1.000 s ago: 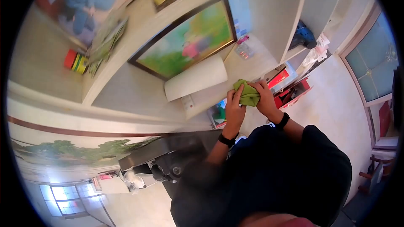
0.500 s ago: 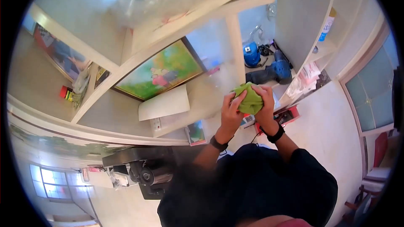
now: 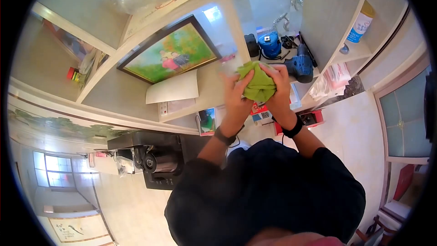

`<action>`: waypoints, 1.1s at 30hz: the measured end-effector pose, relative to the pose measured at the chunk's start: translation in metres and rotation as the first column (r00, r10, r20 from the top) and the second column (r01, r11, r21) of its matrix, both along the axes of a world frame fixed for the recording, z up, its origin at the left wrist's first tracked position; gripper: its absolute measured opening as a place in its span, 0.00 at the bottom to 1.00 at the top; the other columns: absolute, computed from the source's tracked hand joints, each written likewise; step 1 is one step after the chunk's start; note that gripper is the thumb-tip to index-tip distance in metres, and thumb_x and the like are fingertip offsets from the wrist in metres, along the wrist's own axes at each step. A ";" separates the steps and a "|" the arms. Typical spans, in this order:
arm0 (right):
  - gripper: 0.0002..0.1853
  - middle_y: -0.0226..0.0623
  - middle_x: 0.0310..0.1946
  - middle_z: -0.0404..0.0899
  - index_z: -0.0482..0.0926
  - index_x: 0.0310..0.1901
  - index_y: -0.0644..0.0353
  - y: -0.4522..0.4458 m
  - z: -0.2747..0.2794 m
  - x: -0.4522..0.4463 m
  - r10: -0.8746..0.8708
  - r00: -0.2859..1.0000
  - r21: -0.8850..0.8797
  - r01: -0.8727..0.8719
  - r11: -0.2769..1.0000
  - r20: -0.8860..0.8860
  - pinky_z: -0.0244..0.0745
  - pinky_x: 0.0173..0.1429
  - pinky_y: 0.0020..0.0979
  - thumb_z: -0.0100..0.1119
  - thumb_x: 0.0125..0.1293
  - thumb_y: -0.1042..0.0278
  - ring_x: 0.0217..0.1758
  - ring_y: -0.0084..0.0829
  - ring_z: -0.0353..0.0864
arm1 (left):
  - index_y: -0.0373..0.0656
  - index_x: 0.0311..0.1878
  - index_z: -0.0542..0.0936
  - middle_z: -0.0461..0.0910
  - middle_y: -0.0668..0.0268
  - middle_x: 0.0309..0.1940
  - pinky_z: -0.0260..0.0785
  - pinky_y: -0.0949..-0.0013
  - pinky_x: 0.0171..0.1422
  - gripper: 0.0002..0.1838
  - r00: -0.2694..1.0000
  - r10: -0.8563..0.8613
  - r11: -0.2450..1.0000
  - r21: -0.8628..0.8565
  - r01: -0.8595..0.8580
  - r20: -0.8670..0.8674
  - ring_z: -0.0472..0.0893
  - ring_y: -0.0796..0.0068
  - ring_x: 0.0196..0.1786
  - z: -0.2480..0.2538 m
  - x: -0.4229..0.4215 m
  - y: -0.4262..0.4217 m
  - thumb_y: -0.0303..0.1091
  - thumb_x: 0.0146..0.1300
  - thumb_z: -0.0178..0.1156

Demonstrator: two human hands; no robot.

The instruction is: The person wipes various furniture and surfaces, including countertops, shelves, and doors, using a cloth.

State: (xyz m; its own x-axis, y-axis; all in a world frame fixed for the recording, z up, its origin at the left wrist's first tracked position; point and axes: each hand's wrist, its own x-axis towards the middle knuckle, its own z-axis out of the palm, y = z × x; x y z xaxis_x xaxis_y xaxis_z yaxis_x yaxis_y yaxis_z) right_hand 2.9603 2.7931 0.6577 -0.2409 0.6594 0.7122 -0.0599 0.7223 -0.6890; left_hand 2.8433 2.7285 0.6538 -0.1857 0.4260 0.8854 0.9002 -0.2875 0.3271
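Observation:
A bunched green cloth [image 3: 258, 83] is between my two hands, in front of the open shelves. My left hand [image 3: 236, 93] grips its left side, with some fingers blurred by motion. Round the right side of the cloth, the fingers of my right hand [image 3: 280, 91] are closed. Just beyond the cloth, on a shelf, lie a blue cordless drill [image 3: 301, 65] and a blue tool or case [image 3: 270, 44]. To the left of my hands a framed picture [image 3: 175, 52] leans in its compartment, with a curled white sheet [image 3: 173, 86] below it.
A white and blue can [image 3: 361, 23] and pink-white packets [image 3: 334, 79] stand on the right-hand shelves. A red box [image 3: 314, 119] is low beside the shelf. At the lower left is a black machine [image 3: 159, 161]. A glazed door [image 3: 405, 109] is at the right.
Both hands have moved slightly up and left in view with the green cloth still between them. The camera view has shifted, showing more of the drill, can and picture.

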 end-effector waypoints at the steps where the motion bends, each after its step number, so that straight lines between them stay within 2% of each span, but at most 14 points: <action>1: 0.30 0.41 0.45 0.72 0.79 0.57 0.56 -0.001 -0.010 0.000 -0.009 1.000 -0.022 0.009 1.000 0.029 0.73 0.52 0.33 0.72 0.47 0.78 0.49 0.41 0.76 | 0.44 0.55 0.81 0.75 0.57 0.45 0.72 0.63 0.54 0.30 0.999 -0.028 0.999 -0.045 0.030 0.044 0.77 0.55 0.49 -0.011 -0.001 -0.003 0.18 0.44 0.70; 3: 0.30 0.41 0.44 0.71 0.79 0.56 0.56 -0.004 -0.021 0.002 0.004 0.999 -0.031 -0.003 1.000 0.036 0.74 0.50 0.33 0.70 0.47 0.80 0.47 0.42 0.76 | 0.47 0.58 0.81 0.75 0.55 0.48 0.70 0.58 0.58 0.33 0.987 -0.081 0.987 -0.128 0.099 0.138 0.76 0.51 0.51 -0.024 0.000 -0.010 0.19 0.44 0.71; 6: 0.29 0.41 0.44 0.71 0.78 0.56 0.56 -0.007 -0.025 0.005 0.022 0.999 -0.031 -0.020 0.999 0.044 0.74 0.49 0.33 0.67 0.48 0.82 0.46 0.42 0.76 | 0.46 0.57 0.81 0.75 0.55 0.47 0.71 0.59 0.56 0.32 0.987 -0.092 0.985 -0.136 0.110 0.134 0.77 0.52 0.51 -0.024 0.002 -0.012 0.19 0.43 0.71; 9: 0.29 0.41 0.43 0.71 0.78 0.56 0.56 -0.002 -0.008 0.006 0.023 0.998 -0.014 -0.023 1.000 0.057 0.73 0.48 0.33 0.66 0.49 0.82 0.45 0.42 0.76 | 0.45 0.56 0.81 0.76 0.55 0.47 0.72 0.61 0.55 0.31 0.997 -0.005 0.990 -0.138 0.016 0.078 0.77 0.53 0.49 -0.005 0.005 -0.012 0.19 0.44 0.71; 12: 0.28 0.41 0.43 0.71 0.79 0.56 0.56 0.001 0.018 0.003 0.016 1.000 0.043 -0.017 0.999 0.009 0.73 0.48 0.32 0.68 0.50 0.80 0.45 0.40 0.76 | 0.41 0.56 0.81 0.76 0.58 0.44 0.73 0.65 0.51 0.30 0.999 0.048 0.998 -0.029 -0.048 -0.016 0.78 0.59 0.47 0.017 0.005 -0.004 0.16 0.44 0.68; 14: 0.28 0.40 0.43 0.71 0.79 0.56 0.55 -0.001 0.025 0.002 0.022 0.999 0.035 -0.021 0.999 -0.029 0.73 0.47 0.31 0.71 0.50 0.77 0.45 0.39 0.76 | 0.42 0.56 0.81 0.76 0.58 0.45 0.72 0.67 0.51 0.30 0.998 0.001 1.000 -0.010 -0.001 0.060 0.77 0.61 0.47 0.019 0.007 -0.001 0.16 0.45 0.68; 20: 0.28 0.40 0.42 0.72 0.79 0.55 0.54 -0.012 -0.023 -0.002 0.016 1.000 -0.088 -0.016 0.996 -0.001 0.74 0.47 0.32 0.72 0.49 0.77 0.44 0.40 0.76 | 0.43 0.56 0.81 0.75 0.60 0.45 0.72 0.68 0.50 0.31 0.992 -0.013 0.989 -0.141 0.032 0.128 0.78 0.62 0.47 -0.021 0.002 -0.015 0.14 0.45 0.67; 24: 0.26 0.42 0.42 0.72 0.80 0.53 0.56 -0.022 -0.077 -0.003 -0.029 0.996 -0.157 0.043 0.987 0.089 0.74 0.46 0.33 0.68 0.50 0.82 0.44 0.41 0.76 | 0.43 0.56 0.81 0.75 0.60 0.44 0.72 0.68 0.50 0.31 0.977 -0.030 0.947 -0.308 0.095 0.210 0.78 0.61 0.47 -0.053 0.003 -0.028 0.13 0.43 0.66; 27: 0.26 0.42 0.42 0.72 0.80 0.54 0.56 -0.028 -0.106 -0.005 -0.072 0.990 -0.147 0.090 0.985 0.124 0.74 0.46 0.34 0.67 0.50 0.83 0.44 0.42 0.76 | 0.47 0.57 0.81 0.76 0.59 0.46 0.72 0.61 0.53 0.32 0.950 -0.008 0.899 -0.413 0.144 0.312 0.77 0.55 0.49 -0.080 0.001 -0.034 0.15 0.44 0.65; 30: 0.27 0.42 0.42 0.72 0.80 0.54 0.56 -0.037 -0.127 -0.011 -0.028 0.987 -0.216 0.061 0.975 0.156 0.74 0.47 0.35 0.67 0.49 0.84 0.44 0.43 0.76 | 0.43 0.56 0.80 0.75 0.59 0.43 0.73 0.66 0.49 0.32 0.956 0.010 0.893 -0.434 0.123 0.292 0.78 0.59 0.47 -0.095 -0.005 -0.042 0.13 0.41 0.64; 33: 0.27 0.42 0.42 0.72 0.80 0.54 0.55 -0.048 -0.140 -0.025 0.003 0.984 -0.203 0.033 0.979 0.178 0.74 0.47 0.35 0.67 0.49 0.84 0.44 0.43 0.76 | 0.44 0.56 0.80 0.75 0.58 0.42 0.73 0.66 0.49 0.33 0.950 0.063 0.878 -0.470 0.092 0.304 0.78 0.59 0.46 -0.102 -0.016 -0.058 0.13 0.41 0.64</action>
State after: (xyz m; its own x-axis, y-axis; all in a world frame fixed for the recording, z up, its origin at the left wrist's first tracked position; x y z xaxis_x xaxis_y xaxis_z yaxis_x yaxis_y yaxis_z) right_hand 2.9356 2.7454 0.5180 -0.3398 0.7908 0.5091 0.0860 0.5651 -0.8205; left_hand 2.8268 2.6709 0.5513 -0.4002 0.7827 0.4768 0.7319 -0.0401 0.6802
